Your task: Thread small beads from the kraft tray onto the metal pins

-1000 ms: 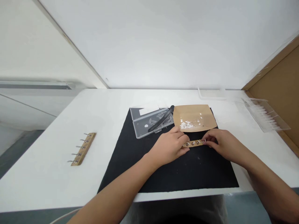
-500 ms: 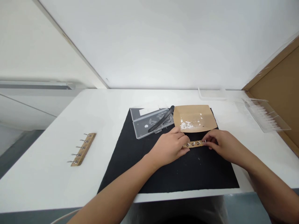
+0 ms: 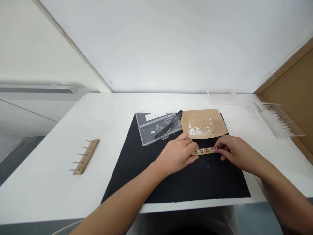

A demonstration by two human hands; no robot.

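Over the black mat [image 3: 151, 182], my left hand [image 3: 176, 153] is closed on the left end of a short wooden strip [image 3: 204, 151], its fingers hiding that end. A row of small metal clips with whitish bits stands along the strip. At the strip's right end, my right hand [image 3: 227, 150] pinches with thumb and forefinger at the last clip [image 3: 213, 149]. A tiny whitish piece shows at those fingertips, too small to make out. Just behind the hands sits a brown paper tray [image 3: 202, 116] with white flakes [image 3: 195, 131] in it.
Left of the tray lies an open clear case [image 3: 146, 133] with transparent nail tips and a dark curved nail file [image 3: 168, 125] across it. A second wooden strip with clips [image 3: 86, 157] rests at left. Clear plastic trays [image 3: 281, 122] stand at right beside a cardboard panel [image 3: 290, 78].
My right hand has drawn slightly to the right, showing more of the strip's last clip. My left hand keeps its hold on the strip.
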